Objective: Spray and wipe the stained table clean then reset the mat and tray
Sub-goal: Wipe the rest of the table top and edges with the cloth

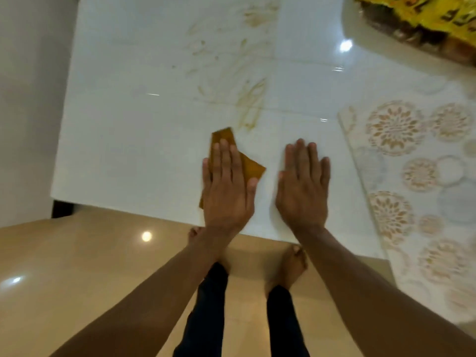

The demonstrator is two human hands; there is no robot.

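A glossy white table (134, 140) carries brownish-yellow smear stains (247, 99) across its middle and far part. My left hand (228, 186) lies flat with straight fingers on a mustard-yellow cloth (251, 167), pressing it onto the table near the front edge. My right hand (304, 186) rests flat on the bare tabletop just to the right of it, holding nothing. A pale mat (412, 191) with round floral patterns lies at the table's right side, hanging over the front edge. No spray bottle is in view.
A tray (353, 27) holding yellow packets (422, 11) sits at the far right corner. A white wall runs along the left. Below the table edge is shiny beige floor (77, 279), with the person's bare feet and dark trouser legs.
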